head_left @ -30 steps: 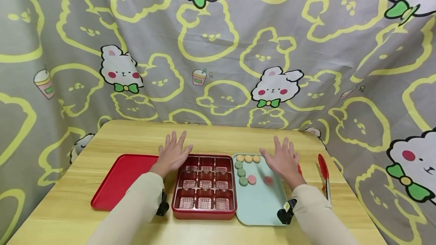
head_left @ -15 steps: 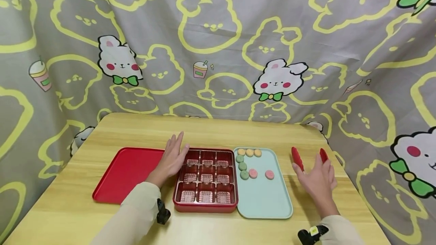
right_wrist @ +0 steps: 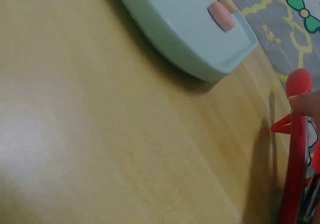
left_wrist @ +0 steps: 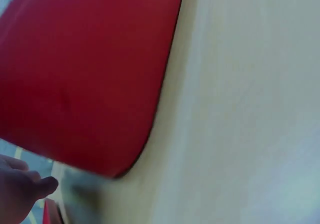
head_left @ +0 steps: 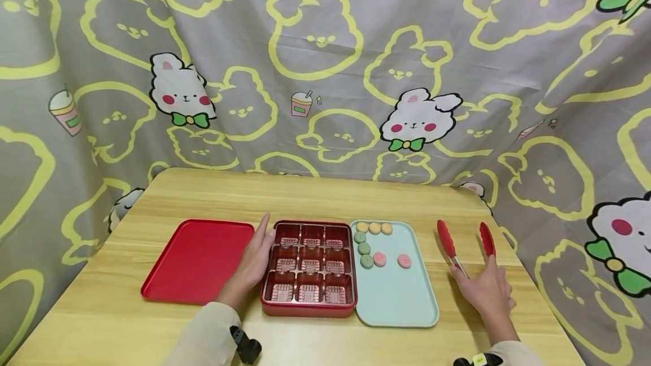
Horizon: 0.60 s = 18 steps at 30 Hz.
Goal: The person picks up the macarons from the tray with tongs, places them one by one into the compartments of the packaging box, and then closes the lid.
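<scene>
My right hand (head_left: 488, 292) holds a pair of tongs (head_left: 446, 239) with red tips and metal arms; the tips stand apart, pointing away from me. In the right wrist view, the tongs (right_wrist: 296, 169) lie along the right edge with part of the hand (right_wrist: 307, 104) on them. Fingers extended, my left hand (head_left: 256, 256) rests at the left side of a dark red box (head_left: 309, 310) divided into several compartments. Beside the box, a pale green tray (head_left: 399, 298) bears several small cookies: yellow ones (head_left: 374, 228), green ones (head_left: 364, 248) and pink ones (head_left: 404, 261).
A flat red lid or tray (head_left: 200, 261) lies left of the box, partly behind the left forearm. All stand on a wooden table (head_left: 305, 185). A grey patterned curtain (head_left: 330, 89) hangs behind the table and at both sides.
My right hand has moved right from above the green tray to the tongs and grips them. The left hand has lowered to the box's left side.
</scene>
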### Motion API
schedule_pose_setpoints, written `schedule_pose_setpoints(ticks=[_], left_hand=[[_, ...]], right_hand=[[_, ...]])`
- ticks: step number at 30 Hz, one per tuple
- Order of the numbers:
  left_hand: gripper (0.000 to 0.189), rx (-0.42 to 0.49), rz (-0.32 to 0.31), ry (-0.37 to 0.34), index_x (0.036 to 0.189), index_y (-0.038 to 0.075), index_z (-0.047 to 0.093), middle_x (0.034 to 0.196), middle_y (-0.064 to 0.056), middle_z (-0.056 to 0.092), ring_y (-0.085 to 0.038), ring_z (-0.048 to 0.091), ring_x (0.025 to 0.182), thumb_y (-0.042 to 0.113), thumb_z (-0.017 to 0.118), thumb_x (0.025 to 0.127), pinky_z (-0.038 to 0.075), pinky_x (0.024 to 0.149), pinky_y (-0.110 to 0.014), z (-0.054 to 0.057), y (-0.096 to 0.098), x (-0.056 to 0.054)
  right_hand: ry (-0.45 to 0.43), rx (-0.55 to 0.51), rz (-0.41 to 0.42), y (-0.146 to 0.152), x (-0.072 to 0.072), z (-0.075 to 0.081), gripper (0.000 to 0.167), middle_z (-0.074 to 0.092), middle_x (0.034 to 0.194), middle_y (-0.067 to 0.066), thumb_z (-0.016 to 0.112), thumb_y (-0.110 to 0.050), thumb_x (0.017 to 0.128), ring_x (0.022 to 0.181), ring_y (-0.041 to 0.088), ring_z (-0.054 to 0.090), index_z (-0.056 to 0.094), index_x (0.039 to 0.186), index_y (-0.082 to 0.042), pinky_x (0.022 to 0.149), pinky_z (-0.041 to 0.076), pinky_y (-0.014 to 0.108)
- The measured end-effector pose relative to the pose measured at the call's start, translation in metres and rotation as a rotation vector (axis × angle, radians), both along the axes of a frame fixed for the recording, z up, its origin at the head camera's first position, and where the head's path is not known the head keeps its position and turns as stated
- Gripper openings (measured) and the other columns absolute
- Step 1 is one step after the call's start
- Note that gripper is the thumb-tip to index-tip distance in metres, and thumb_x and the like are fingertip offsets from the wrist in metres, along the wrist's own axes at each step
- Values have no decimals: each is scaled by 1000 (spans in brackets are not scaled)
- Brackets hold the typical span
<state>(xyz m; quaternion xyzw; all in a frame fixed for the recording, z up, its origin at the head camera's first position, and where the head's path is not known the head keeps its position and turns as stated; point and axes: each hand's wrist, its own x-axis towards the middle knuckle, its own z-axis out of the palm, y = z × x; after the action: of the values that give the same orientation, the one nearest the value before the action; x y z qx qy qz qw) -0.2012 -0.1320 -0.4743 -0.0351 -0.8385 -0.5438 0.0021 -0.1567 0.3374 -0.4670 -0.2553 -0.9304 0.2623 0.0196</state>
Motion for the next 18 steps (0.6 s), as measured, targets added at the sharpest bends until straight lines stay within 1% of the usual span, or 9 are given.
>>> schedule_pose_setpoints(ticks=[2, 4, 6, 7, 9, 11, 13, 16, 18], left_hand=[[60, 44, 11, -28, 153, 26, 9, 156, -14, 16, -37, 14, 142, 46, 28, 100, 11, 111, -59, -3, 1, 6], [59, 77, 20, -32, 153, 24, 11, 155, -17, 20, -38, 16, 141, 42, 30, 100, 12, 111, -59, -6, 2, 11], [57, 123, 24, -16, 153, 19, 14, 154, -18, 20, -38, 16, 141, 36, 32, 101, 12, 111, -57, -9, 3, 16], [56, 156, 24, -5, 152, 16, 16, 154, -19, 21, -37, 16, 141, 33, 33, 101, 12, 112, -56, -11, 3, 18], [54, 235, 21, 14, 152, 13, 19, 154, -17, 22, -34, 16, 142, 27, 33, 102, 12, 113, -52, -13, 4, 23], [52, 310, 16, 24, 151, 9, 22, 154, -15, 23, -30, 16, 142, 22, 33, 102, 15, 114, -43, -15, 5, 27], [50, 362, 19, 23, 150, 8, 25, 154, -14, 25, -27, 18, 142, 19, 33, 102, 20, 112, -29, -16, 5, 32], [48, 404, 32, 26, 148, 7, 29, 152, -14, 29, -26, 22, 140, 15, 34, 101, 25, 101, -11, -18, 7, 39], [47, 417, 43, 32, 146, 6, 33, 151, -15, 32, -27, 25, 138, 11, 36, 100, 28, 95, -6, -20, 8, 42]], right_hand=[[4, -25, -11, 2, 1, -3, 110, 24, 135, 37, 62, -61, 78, 116, 64, 24, 4, 150, -1, 81, 25, 71], [5, -46, -24, 3, 3, -6, 111, 24, 139, 36, 62, -61, 78, 119, 62, 23, 3, 150, -1, 82, 24, 71], [8, -62, -40, 4, 4, -8, 112, 25, 141, 35, 62, -62, 77, 121, 61, 23, 2, 150, -1, 82, 24, 71], [12, -66, -46, 4, 4, -9, 112, 26, 140, 35, 62, -63, 77, 121, 60, 24, 3, 149, -1, 82, 25, 70], [8, -62, -53, 4, 4, -10, 117, 27, 140, 37, 61, -66, 75, 121, 60, 24, 0, 149, -1, 83, 25, 70], [1, -57, -59, 5, 4, -10, 121, 28, 138, 38, 61, -69, 74, 121, 60, 24, -3, 149, 0, 84, 24, 70], [-2, -47, -65, 5, 3, -11, 123, 29, 136, 38, 61, -70, 72, 120, 59, 25, -2, 149, 2, 84, 25, 69], [-6, -34, -78, 5, 3, -12, 122, 31, 134, 39, 61, -71, 72, 119, 59, 26, 2, 147, 4, 85, 25, 69], [-1, -22, -87, 5, 4, -13, 119, 32, 132, 39, 60, -70, 73, 118, 59, 27, 5, 146, 6, 85, 26, 69]])
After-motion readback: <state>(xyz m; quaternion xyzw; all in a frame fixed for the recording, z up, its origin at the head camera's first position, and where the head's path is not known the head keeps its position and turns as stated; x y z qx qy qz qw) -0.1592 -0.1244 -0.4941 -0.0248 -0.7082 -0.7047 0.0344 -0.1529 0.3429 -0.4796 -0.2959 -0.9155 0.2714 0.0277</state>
